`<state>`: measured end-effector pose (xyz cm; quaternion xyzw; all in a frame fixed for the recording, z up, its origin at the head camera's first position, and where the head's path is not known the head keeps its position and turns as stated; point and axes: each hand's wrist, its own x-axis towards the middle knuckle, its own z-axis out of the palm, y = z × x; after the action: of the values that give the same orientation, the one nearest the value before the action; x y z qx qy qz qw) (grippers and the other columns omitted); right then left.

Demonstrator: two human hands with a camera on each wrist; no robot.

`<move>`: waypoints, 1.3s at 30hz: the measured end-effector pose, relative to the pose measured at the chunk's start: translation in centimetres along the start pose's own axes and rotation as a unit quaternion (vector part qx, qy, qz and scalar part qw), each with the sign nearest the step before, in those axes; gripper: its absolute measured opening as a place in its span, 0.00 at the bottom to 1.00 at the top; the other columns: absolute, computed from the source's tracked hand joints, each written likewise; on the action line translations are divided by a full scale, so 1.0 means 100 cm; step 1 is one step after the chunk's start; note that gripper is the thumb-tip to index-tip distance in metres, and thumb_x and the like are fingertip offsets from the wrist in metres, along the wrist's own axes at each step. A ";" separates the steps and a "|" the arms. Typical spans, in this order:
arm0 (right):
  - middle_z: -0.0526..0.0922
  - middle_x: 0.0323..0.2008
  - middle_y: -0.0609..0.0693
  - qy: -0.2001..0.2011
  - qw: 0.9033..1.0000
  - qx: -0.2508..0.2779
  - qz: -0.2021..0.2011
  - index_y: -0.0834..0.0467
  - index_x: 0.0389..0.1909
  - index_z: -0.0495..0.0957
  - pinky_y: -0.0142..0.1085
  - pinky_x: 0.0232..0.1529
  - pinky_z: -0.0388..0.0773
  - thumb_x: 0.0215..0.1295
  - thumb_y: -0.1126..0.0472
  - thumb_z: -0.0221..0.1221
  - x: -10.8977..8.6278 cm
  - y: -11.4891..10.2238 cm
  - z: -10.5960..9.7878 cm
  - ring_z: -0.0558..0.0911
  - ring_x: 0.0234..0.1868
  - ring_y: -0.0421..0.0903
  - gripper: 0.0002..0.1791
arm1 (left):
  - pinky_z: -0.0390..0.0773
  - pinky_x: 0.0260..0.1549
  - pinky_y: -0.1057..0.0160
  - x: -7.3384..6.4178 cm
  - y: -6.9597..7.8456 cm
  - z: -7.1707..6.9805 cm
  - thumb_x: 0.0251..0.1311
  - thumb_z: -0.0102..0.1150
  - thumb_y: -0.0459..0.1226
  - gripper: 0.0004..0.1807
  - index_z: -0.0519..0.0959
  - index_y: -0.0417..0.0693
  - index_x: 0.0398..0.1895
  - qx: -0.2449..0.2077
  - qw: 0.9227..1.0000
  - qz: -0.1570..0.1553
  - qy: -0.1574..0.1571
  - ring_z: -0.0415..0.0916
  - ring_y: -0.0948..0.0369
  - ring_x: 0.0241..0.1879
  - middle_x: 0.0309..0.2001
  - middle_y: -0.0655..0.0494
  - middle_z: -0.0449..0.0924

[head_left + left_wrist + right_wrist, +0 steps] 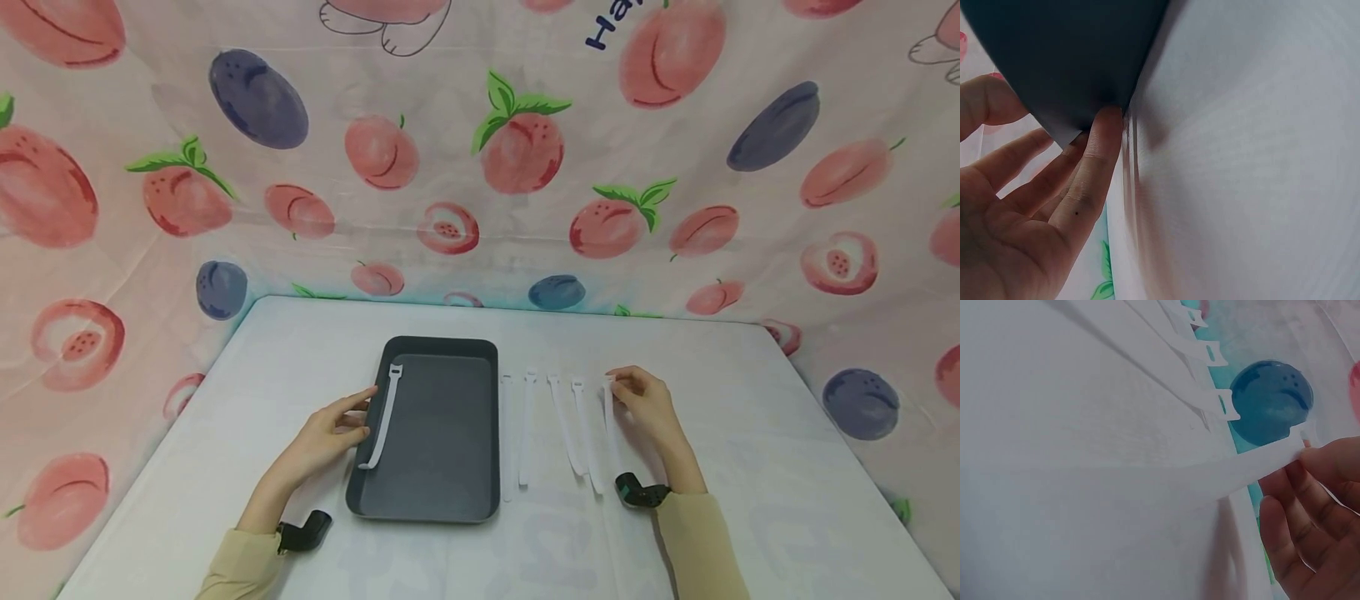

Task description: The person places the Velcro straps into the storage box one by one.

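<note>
My left hand [322, 437] holds the left rim of a dark grey baking tray [442, 433]; in the left wrist view its fingers [1088, 181] lie against the tray's outer wall, low by the tabletop. One white cable strap [388, 417] with a slotted head lies lengthwise inside the tray, near that side. On the right, my right hand [647, 400] pinches another white cable strap [1260, 465] just by its slotted head between thumb and fingers. That head is raised, and the band slopes down towards the table.
Between the tray and my right hand, several more white cable straps [557, 421] lie in a row, slotted heads away from me. The table [300, 350] has a white cover. Behind it hangs a fruit-print cloth [525, 233]. A black camera sits on each wrist.
</note>
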<state>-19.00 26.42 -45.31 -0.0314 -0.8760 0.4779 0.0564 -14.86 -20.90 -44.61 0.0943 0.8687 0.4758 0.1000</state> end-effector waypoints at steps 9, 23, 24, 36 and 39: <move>0.81 0.36 0.63 -0.011 1.000 0.010 -0.016 0.69 0.49 0.77 0.28 0.32 0.79 0.66 0.68 0.55 -0.001 -0.002 -0.008 0.79 0.27 0.33 0.13 | 0.78 0.50 0.48 0.000 0.000 0.001 0.62 0.56 0.34 0.33 0.62 0.50 0.72 0.002 1.000 0.004 -0.002 0.76 0.44 0.56 0.63 0.37 0.69; 0.81 0.35 0.63 -0.051 0.997 -0.005 -0.049 0.68 0.50 0.77 0.33 0.34 0.81 0.65 0.67 0.56 -0.006 -0.015 -0.022 0.81 0.28 0.37 0.14 | 0.79 0.49 0.49 0.000 -0.001 0.001 0.62 0.55 0.34 0.33 0.62 0.51 0.72 -0.002 1.000 0.002 -0.003 0.76 0.44 0.56 0.63 0.37 0.69; 0.81 0.35 0.63 -0.053 0.997 -0.005 -0.050 0.68 0.50 0.77 0.33 0.34 0.81 0.65 0.67 0.56 -0.007 -0.017 -0.023 0.81 0.28 0.38 0.14 | 0.79 0.49 0.49 0.000 -0.001 0.001 0.62 0.56 0.35 0.33 0.62 0.51 0.72 -0.001 1.000 0.002 -0.003 0.76 0.44 0.56 0.63 0.37 0.69; 0.81 0.35 0.61 -0.061 0.996 -0.022 -0.059 0.67 0.49 0.77 0.33 0.35 0.81 0.66 0.66 0.56 -0.010 -0.025 -0.031 0.83 0.30 0.45 0.13 | 0.78 0.50 0.48 0.001 -0.001 0.001 0.62 0.56 0.35 0.33 0.62 0.51 0.72 0.002 1.000 0.002 -0.004 0.76 0.44 0.56 0.63 0.37 0.69; 0.81 0.35 0.61 -0.064 0.996 -0.026 -0.060 0.66 0.50 0.77 0.32 0.36 0.81 0.67 0.65 0.56 -0.012 -0.028 -0.033 0.82 0.30 0.44 0.13 | 0.78 0.50 0.48 0.000 -0.002 0.000 0.62 0.56 0.35 0.33 0.62 0.51 0.72 0.000 1.000 0.003 -0.003 0.76 0.44 0.56 0.63 0.37 0.69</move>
<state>-17.43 27.53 -41.29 0.0504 -0.8902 0.4520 0.0274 -14.89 -20.96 -44.76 0.0988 0.8682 0.4758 0.1009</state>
